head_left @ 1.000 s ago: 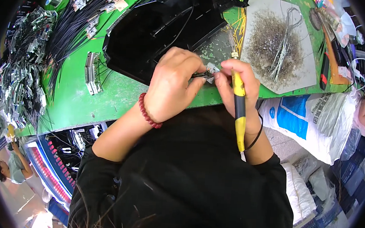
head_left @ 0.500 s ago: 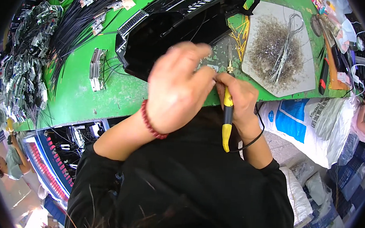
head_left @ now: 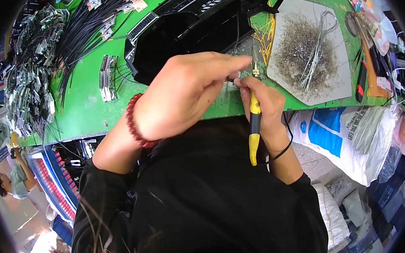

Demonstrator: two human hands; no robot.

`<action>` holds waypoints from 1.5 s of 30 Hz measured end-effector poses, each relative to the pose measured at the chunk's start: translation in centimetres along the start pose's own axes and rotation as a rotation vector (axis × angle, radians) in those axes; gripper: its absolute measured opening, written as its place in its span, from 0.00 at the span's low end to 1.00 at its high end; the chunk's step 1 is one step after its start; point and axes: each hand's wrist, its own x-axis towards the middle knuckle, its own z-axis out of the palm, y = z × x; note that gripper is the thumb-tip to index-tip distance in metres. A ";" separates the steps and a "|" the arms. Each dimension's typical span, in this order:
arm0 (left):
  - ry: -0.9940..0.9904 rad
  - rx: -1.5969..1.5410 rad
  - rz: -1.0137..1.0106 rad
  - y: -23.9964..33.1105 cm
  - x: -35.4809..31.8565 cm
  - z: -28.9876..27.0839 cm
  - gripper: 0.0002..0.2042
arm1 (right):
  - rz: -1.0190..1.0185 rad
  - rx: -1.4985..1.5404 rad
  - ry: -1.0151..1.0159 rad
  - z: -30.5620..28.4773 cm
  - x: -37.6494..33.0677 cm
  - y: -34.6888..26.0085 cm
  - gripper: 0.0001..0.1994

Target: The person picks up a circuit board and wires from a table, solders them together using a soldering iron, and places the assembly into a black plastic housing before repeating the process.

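My right hand (head_left: 265, 102) grips a soldering iron with a yellow and black handle (head_left: 254, 130), tip pointing up toward a small part at my fingertips. My left hand (head_left: 186, 95), with a red bead bracelet (head_left: 136, 126) on the wrist, is raised close to the camera and pinches that small part (head_left: 231, 81), which its fingers mostly hide. Both hands meet over the green workbench (head_left: 86, 113), just in front of a large black plastic housing (head_left: 190, 27).
A grey plate with solder debris and wires (head_left: 311, 54) lies to the right. Bundles of black cables (head_left: 83, 19) and piles of small boards (head_left: 28, 72) cover the left. A small metal part (head_left: 106, 77) lies on the bench. White and blue sacks (head_left: 347, 132) sit below. Another person (head_left: 13, 179) stands lower left.
My left hand has lifted and moved toward the camera, covering more of the work. The soldering iron has stayed at the small part, its handle shifting slightly.
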 end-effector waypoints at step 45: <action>-0.017 0.040 -0.128 -3.4 -0.9 3.0 0.02 | 0.433 0.857 0.032 -1.8 -0.8 -1.8 0.19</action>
